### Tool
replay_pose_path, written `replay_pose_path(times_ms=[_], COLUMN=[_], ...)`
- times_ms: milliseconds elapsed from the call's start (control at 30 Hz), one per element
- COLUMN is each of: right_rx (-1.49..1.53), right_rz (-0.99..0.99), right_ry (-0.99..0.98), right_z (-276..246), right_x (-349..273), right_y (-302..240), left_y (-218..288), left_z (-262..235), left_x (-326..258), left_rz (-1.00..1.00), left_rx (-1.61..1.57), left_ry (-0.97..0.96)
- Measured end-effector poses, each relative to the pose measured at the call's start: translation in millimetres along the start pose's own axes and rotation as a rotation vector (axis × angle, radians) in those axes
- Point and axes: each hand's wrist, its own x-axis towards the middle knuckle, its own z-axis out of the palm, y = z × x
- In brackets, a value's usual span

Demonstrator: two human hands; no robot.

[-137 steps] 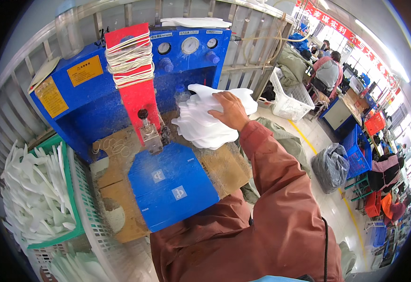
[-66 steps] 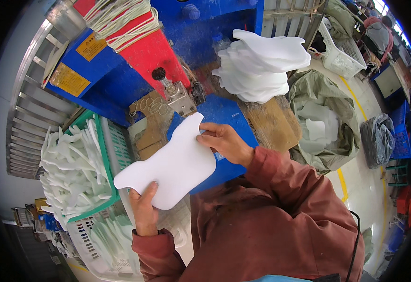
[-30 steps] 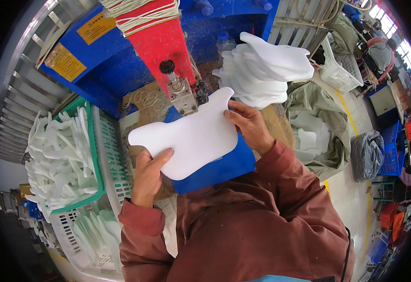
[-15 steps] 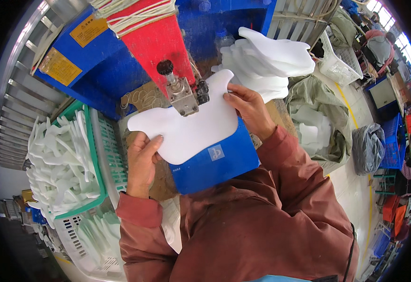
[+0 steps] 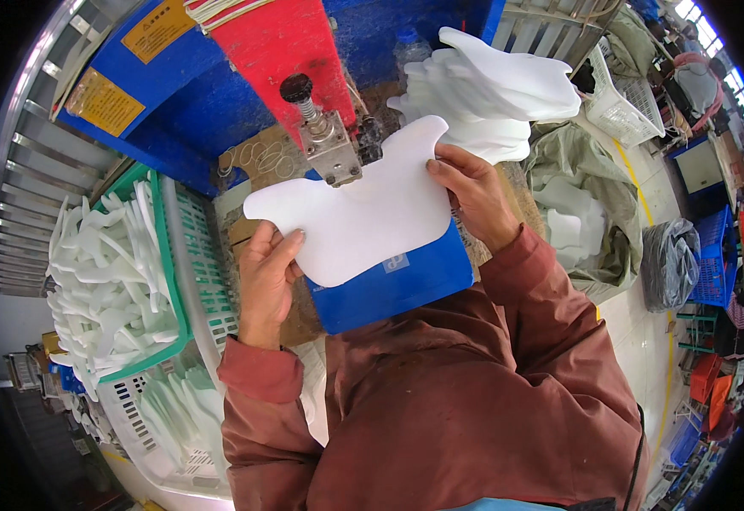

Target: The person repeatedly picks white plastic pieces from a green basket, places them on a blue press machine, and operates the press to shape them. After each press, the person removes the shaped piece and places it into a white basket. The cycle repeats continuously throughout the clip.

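Though wide, sheet (image 5: 370,220) between hands (image 5: 266,277) (image 5: 481,194)

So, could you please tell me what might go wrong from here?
The left hand and right hand hold the white sheet near the metal head; slipping fingers could get pinched.
The uneven stack beside the right hand might topple if bumped.
Scraps heaped in the green basket could spill.

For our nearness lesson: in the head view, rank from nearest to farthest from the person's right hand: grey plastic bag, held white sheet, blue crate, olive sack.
1. Held white sheet, touching the right hand.
2. Olive sack, right of the hand.
3. Grey plastic bag, right of the sack.
4. Blue crate, right of the bag.
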Motion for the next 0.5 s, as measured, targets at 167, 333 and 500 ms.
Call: replay_pose_path(times_ms=[167, 333, 500], right_rx=[0.034, 0.024, 0.0], right_rz=[0.01, -0.012, -0.005], right_ry=[-0.004, 0.015, 0.046], right_z=[-11, -25, -38], right_x=[-8, -13, -23], right_y=[-4, 0, -2], left_y=[-6, -13, -17], left_z=[6, 18, 27], left_x=[3, 2, 4], left_rz=[-0.017, -0.027, -0.046], left_rx=[-0.019, -0.043, -0.064], left_ry=[-0.034, -0.042, -0.066])
